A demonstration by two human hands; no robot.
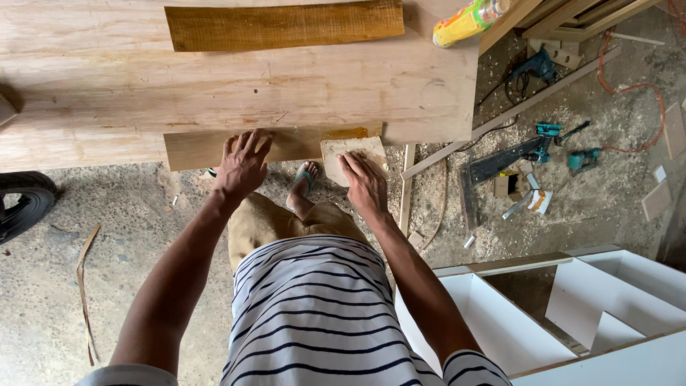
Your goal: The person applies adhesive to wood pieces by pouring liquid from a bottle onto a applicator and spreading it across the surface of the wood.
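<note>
From my feed: left hand (243,163) lies flat, fingers spread, pressing the near strip of wood (214,146) at the front edge of the plywood bench (107,86); it grips nothing. Right hand (366,184) is palm-down w/ fingers loosely curled over a pale sanding block (350,151) sitting on the strip's right end, beside a darker amber patch. Risks as I judge them: the strip overhangs the bench edge, so if the left hand eases off it could tip or skid towards the sandalled foot (304,182) below. Uneven push on the block may round the end or smear the amber patch. A second, darker strip (286,25) lies well apart. Power tools (543,146) and an orange cord (636,89) on the sawdusty floor = trip hazard on a step back.
</note>
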